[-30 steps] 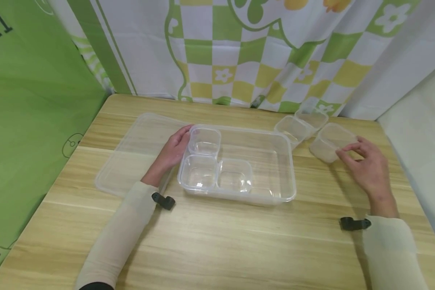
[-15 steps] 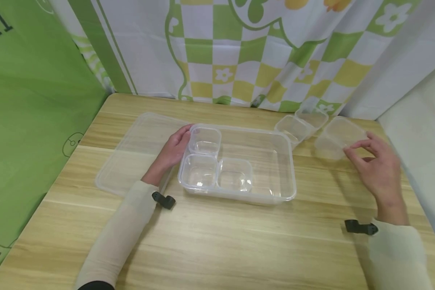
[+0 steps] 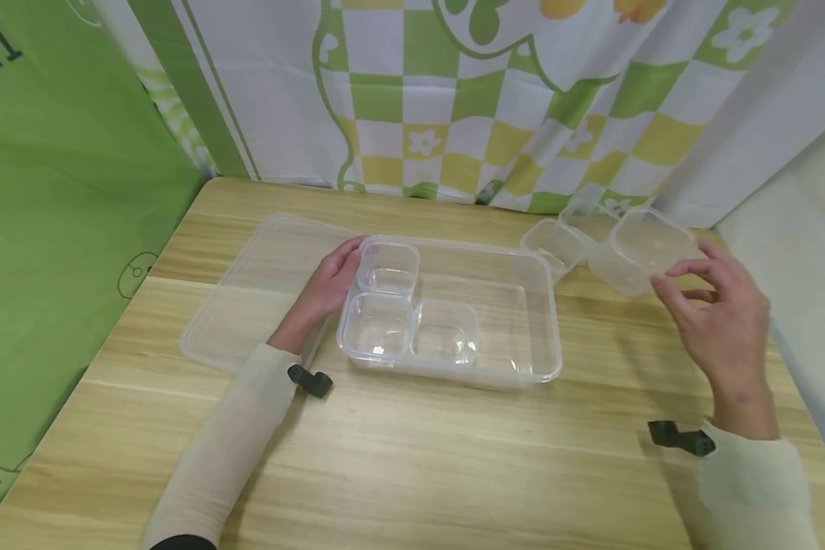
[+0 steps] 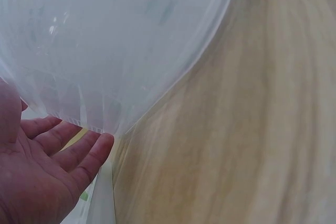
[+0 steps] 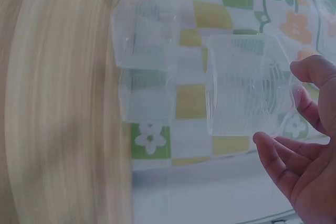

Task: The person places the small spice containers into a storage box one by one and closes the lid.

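Observation:
A large clear rectangular plastic container (image 3: 495, 321) stands on the table. Inside it, three small square clear containers form an L: a back-left one (image 3: 389, 267), a front-left one (image 3: 380, 325) and a front-middle one (image 3: 444, 332). My left hand (image 3: 333, 279) touches the large container at its back-left corner; in the left wrist view its fingers (image 4: 84, 153) lie fairly straight against the wall. With thumb and fingers my right hand (image 3: 718, 313) pinches another small container (image 3: 649, 244) by its side, raised and tilted above the table. The right wrist view shows nothing inside this small container (image 5: 247, 87).
Two more small containers, a nearer one (image 3: 553, 244) and a farther one (image 3: 584, 221), stand at the back right. A flat translucent lid (image 3: 241, 298) lies left of the large container, partly under my left arm. A checkered curtain (image 3: 440, 99) hangs behind the table (image 3: 454, 466).
My right hand has moved a little to the right, and the pinched small container has risen and tilted. My left hand and the large container have stayed in place.

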A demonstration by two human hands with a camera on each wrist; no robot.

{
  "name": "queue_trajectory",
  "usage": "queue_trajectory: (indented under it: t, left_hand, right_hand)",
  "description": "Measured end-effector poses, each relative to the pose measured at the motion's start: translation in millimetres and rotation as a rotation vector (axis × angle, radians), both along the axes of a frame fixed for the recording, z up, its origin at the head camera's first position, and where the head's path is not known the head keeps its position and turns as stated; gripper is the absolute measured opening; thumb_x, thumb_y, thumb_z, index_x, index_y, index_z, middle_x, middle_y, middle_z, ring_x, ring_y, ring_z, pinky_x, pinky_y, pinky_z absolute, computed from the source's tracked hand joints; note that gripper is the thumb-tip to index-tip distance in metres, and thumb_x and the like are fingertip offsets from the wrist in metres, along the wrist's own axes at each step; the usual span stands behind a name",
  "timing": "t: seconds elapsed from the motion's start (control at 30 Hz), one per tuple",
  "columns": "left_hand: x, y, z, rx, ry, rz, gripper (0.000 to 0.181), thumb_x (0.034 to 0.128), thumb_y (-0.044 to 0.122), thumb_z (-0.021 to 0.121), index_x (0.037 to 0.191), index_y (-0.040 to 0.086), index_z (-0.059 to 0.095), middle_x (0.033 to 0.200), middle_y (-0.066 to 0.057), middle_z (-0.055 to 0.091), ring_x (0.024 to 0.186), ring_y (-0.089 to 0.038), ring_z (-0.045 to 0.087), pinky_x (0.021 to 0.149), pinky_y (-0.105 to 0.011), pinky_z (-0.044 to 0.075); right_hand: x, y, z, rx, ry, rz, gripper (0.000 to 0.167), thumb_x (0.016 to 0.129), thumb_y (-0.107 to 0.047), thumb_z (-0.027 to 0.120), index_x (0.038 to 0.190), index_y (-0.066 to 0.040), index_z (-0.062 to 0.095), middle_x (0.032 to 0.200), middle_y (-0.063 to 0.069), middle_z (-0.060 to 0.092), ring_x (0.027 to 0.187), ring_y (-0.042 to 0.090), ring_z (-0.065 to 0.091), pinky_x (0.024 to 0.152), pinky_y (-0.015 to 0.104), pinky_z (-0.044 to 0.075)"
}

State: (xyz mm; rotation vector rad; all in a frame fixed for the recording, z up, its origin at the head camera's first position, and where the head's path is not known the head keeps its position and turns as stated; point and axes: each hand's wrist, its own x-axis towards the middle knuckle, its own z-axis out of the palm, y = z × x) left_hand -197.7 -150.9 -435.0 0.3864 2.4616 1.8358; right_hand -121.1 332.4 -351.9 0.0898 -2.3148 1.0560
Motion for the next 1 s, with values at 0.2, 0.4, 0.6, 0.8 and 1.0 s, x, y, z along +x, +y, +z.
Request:
queue_trajectory:
  t: [0.2, 0.4, 0.6, 0.8, 1.0]
  left_hand:
    - [0.6, -0.3, -0.1, 0.004, 0.003, -0.004, 0.046, 0.1136, 0.021, 0.036, 0.152, -0.001, 0.044, 0.142, -0.023, 0.055, 0.126, -0.037, 0.055, 0.112, -0.047, 0.040]
    - [-0.5, -0.2, -1.2, 0.011, 0.007, -0.007, 0.046, 0.1136, 0.022, 0.036, 0.152, -0.001, 0.044, 0.142, -0.023, 0.056, 0.125, -0.037, 0.056, 0.110, -0.048, 0.041]
    - [0.0, -0.2, -0.5, 0.019, -0.001, -0.008, 0.045, 0.1138, 0.021, 0.036, 0.152, -0.001, 0.044, 0.140, -0.024, 0.056, 0.122, -0.039, 0.057, 0.109, -0.048, 0.043]
    - [0.0, -0.7, -0.8, 0.019, 0.001, -0.009, 0.045, 0.1137, 0.022, 0.037, 0.152, -0.001, 0.045, 0.142, -0.023, 0.055, 0.124, -0.038, 0.056, 0.111, -0.048, 0.041]
    - [-0.1, -1.0, -0.9, 0.020, -0.003, -0.014, 0.046, 0.1137, 0.023, 0.037, 0.153, -0.001, 0.044, 0.142, -0.023, 0.055, 0.126, -0.038, 0.056, 0.112, -0.048, 0.040]
  right_hand:
    - [0.3, -14, 2.2, -0.049, 0.013, 0.012, 0.017, 0.082, 0.008, 0.079, 0.093, 0.016, 0.068, 0.139, 0.015, 0.062, 0.125, 0.014, 0.058, 0.073, 0.005, 0.048]
    - [-0.9, -27, 2.3, -0.033, 0.049, 0.075, 0.015, 0.080, 0.012, 0.078, 0.091, 0.015, 0.069, 0.138, 0.020, 0.062, 0.125, 0.012, 0.058, 0.073, 0.005, 0.048]
    - [-3.2, -41, 6.1, 0.002, 0.069, 0.122, 0.015, 0.079, 0.011, 0.079, 0.091, 0.012, 0.069, 0.138, 0.017, 0.063, 0.123, 0.009, 0.059, 0.075, 0.005, 0.048]
    - [-8.9, -53, 4.4, 0.013, 0.080, 0.185, 0.016, 0.078, 0.014, 0.078, 0.090, 0.011, 0.068, 0.137, 0.018, 0.063, 0.125, 0.013, 0.059, 0.074, 0.007, 0.049]
    - [-10.3, -67, 3.6, 0.013, 0.090, 0.243, 0.018, 0.076, 0.016, 0.080, 0.089, 0.010, 0.068, 0.136, 0.018, 0.063, 0.127, 0.016, 0.059, 0.074, 0.009, 0.051]
